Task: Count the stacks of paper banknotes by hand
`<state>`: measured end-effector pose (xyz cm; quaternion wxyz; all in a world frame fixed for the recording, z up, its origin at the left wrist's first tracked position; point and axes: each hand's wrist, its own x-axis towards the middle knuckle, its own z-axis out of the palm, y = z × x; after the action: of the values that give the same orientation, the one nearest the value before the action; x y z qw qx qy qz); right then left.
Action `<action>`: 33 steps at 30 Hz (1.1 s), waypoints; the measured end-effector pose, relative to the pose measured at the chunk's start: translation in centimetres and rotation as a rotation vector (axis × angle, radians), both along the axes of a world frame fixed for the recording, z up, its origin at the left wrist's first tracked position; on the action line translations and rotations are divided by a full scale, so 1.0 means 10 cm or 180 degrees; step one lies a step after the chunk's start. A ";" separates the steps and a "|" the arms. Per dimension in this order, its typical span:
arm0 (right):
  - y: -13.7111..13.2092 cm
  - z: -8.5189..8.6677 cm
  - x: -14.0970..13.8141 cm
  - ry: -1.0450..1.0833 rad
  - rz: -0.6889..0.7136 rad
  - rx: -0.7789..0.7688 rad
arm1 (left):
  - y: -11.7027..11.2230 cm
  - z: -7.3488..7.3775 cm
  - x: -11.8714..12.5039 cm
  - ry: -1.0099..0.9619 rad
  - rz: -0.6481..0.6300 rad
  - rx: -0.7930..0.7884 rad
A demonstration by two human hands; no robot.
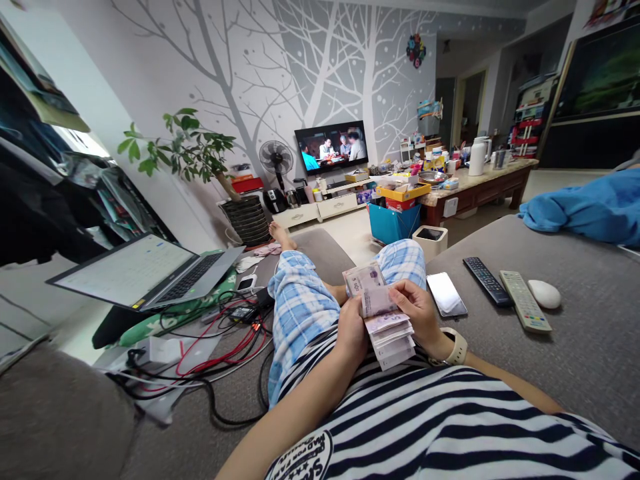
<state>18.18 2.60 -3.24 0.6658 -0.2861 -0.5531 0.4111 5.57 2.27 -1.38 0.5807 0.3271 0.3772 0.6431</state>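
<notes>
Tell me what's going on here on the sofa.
A person sitting on a grey sofa holds a stack of banknotes over their lap. The left hand grips the stack from the side, and the right hand holds the fanned notes with the top ones lifted. A phone, a black remote, a grey remote and a mouse lie on the sofa to the right. An open laptop sits to the left.

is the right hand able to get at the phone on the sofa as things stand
Probably yes: the phone lies on the sofa just beside the right hand, with nothing between them. That hand would first have to leave the banknotes to the left hand.
</notes>
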 end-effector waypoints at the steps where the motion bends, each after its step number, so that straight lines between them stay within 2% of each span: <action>1: 0.00 0.00 0.00 0.0001 0.0001 0.0005 | 0.00 0.00 0.00 0.0002 0.0001 0.0003; 9: -0.02 0.03 0.00 -0.0075 -0.0052 -0.0007 | 0.01 -0.01 -0.01 0.0105 0.0062 0.0063; 21: -0.02 0.04 0.01 -0.0028 -0.0064 0.0020 | -0.04 0.09 0.01 0.0042 -0.0022 0.0125; 33: -0.01 0.03 0.00 -0.0064 -0.0096 -0.0004 | -0.01 0.04 0.00 0.0051 0.0028 0.0114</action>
<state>18.21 2.46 -2.97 0.6661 -0.2990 -0.5551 0.3985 5.53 2.16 -0.93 0.5689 0.3409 0.3717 0.6496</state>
